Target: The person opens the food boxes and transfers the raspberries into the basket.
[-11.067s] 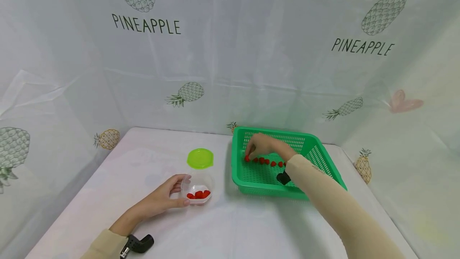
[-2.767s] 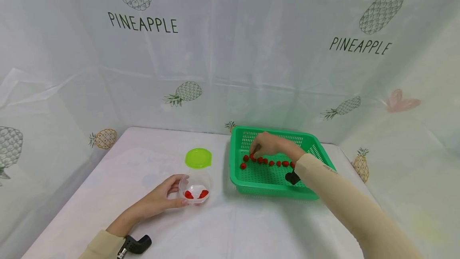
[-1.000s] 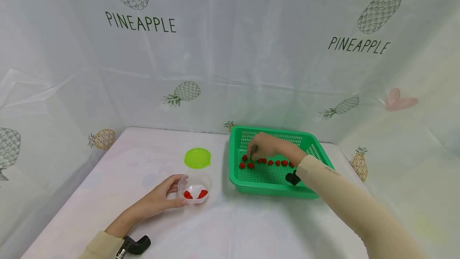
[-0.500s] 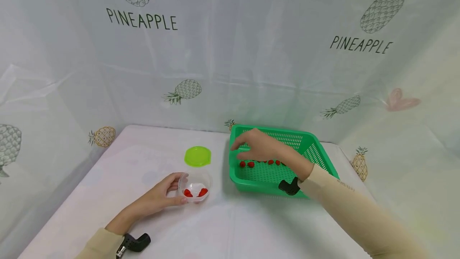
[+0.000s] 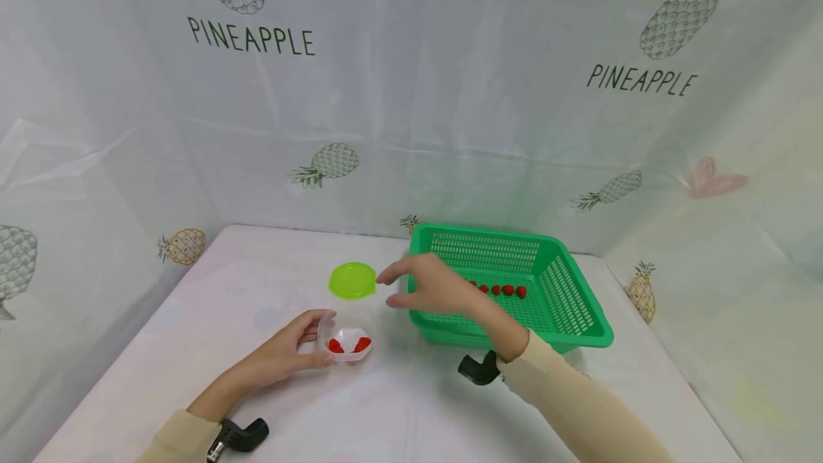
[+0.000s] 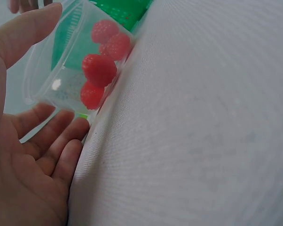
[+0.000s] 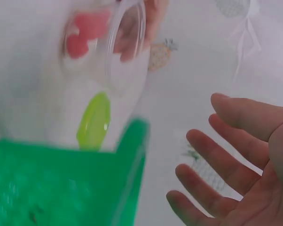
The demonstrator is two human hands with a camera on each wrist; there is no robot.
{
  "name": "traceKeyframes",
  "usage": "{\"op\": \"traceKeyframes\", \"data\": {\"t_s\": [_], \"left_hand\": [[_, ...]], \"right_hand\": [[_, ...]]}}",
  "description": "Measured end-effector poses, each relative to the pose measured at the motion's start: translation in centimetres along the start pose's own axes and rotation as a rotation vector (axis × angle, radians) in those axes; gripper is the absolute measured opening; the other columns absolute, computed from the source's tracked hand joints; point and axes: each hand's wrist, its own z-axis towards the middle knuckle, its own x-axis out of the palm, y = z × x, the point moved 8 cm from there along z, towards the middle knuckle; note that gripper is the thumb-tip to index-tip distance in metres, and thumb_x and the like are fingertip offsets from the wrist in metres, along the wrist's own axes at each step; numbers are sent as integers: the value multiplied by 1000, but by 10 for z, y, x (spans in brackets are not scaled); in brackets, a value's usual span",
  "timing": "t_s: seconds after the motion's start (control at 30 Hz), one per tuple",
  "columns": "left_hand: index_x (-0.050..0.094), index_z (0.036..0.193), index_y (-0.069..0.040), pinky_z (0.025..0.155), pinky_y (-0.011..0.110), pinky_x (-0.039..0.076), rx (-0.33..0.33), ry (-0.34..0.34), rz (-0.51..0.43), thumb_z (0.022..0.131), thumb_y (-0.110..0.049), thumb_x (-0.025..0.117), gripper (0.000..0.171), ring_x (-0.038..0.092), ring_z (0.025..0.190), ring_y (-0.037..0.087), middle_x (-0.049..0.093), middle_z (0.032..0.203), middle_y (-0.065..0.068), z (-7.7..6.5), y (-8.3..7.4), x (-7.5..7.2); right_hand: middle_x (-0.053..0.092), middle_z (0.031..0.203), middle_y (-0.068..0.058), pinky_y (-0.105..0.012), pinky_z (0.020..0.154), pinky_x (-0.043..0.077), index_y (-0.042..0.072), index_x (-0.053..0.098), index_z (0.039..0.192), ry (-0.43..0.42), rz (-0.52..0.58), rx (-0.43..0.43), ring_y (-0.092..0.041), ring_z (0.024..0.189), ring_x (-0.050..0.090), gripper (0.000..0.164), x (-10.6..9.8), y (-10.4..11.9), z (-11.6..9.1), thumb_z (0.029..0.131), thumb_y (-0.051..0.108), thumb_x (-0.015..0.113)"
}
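Note:
My left hand (image 5: 283, 352) holds a clear plastic tub (image 5: 348, 339) on the table, thumb on the near side and fingers on the far side. Several raspberries (image 6: 99, 70) lie on the tub's bottom in the left wrist view. My right hand (image 5: 440, 288) hovers over the left rim of the green basket (image 5: 569, 284), to the right of the tub. Nothing is in its spread fingers. Part of a row of raspberries (image 5: 508, 291) shows in the basket; my right hand and forearm hide the rest.
A lime-green lid (image 5: 352, 281) lies flat on the table behind the tub. White table covering (image 5: 379, 413) spreads in front. A sheet printed with pineapples (image 5: 450, 127) hangs behind the table.
My right hand has risen out of the basket and moved left toward the tub, fingers spreading. Earlier, raspberries appeared in front of the row, while fewer stayed in the tub. My left hand stayed put.

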Motion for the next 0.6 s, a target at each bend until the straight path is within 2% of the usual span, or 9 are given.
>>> {"op": "traceKeyframes", "data": {"t_s": [0.27,0.47,0.6], "left_hand": [[36,160,-8,105,15,45,51,32,-51,95,-29,82,83,47,146,36,45,161,15,-3,-4,0],[35,160,-7,103,13,44,47,33,-51,95,-30,83,84,47,146,37,45,161,15,-4,-3,1],[36,160,-8,106,16,45,47,29,-44,94,-31,83,84,46,147,37,44,162,14,-4,-4,1]], "right_hand": [[77,123,2,-30,103,55,11,76,128,-2,27,-6,-15,121,69,31,35,11,12,98,16,79],[78,120,4,-26,101,54,12,77,126,1,35,-12,-10,118,68,29,62,14,20,97,15,79],[79,120,-2,-29,97,58,10,78,124,-25,53,3,-18,117,70,28,75,12,25,97,13,79]]}}
